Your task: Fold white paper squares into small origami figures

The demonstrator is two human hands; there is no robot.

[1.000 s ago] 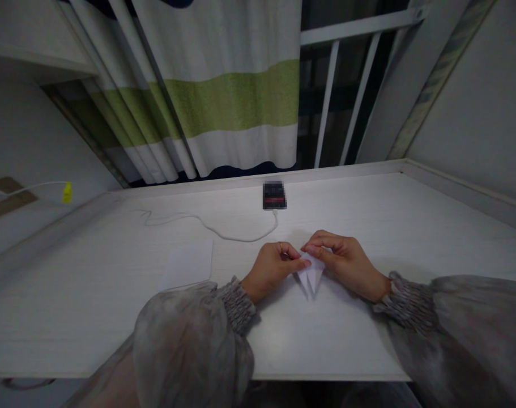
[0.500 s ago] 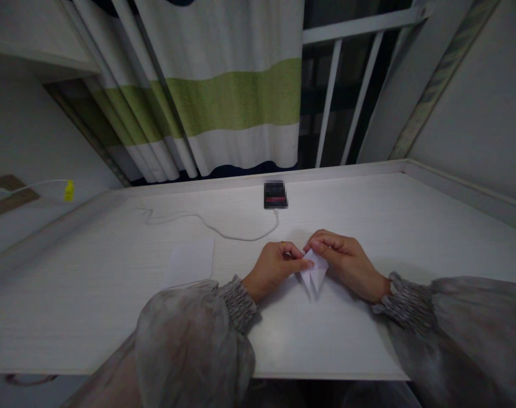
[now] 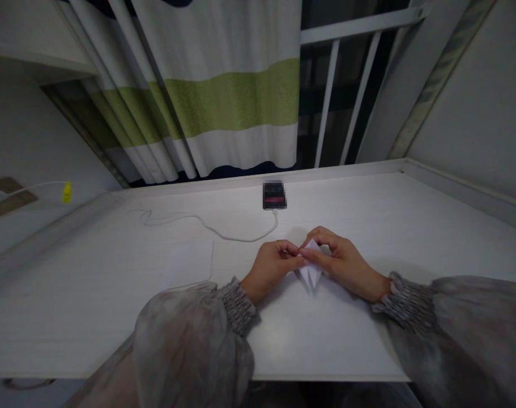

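A small piece of folded white paper point(image 3: 311, 275), with pointed flaps toward me, is held just above the white desk. My left hand point(image 3: 271, 264) pinches its left side between thumb and fingers; a ring shows on one finger. From the right, my right hand point(image 3: 341, 259) grips the paper, its thumb laid across the front and its fingers curled round the far side. Both sets of fingertips meet at the paper's upper left, hiding part of the folds. Left of my left hand lies a flat white sheet of paper point(image 3: 190, 263).
Beyond my hands, a dark, pixelated device point(image 3: 274, 195) lies on the desk point(image 3: 325, 345), joined to a white cable point(image 3: 224, 235) running left. A striped curtain point(image 3: 236, 96) and white window bars point(image 3: 328, 102) stand behind. A yellow-tagged cord point(image 3: 66, 192) hangs at the left wall.
My right thumb has slid left across the folded paper, bringing the fingertips of both hands together. The paper has turned slightly, its top corner now showing above my right thumb.
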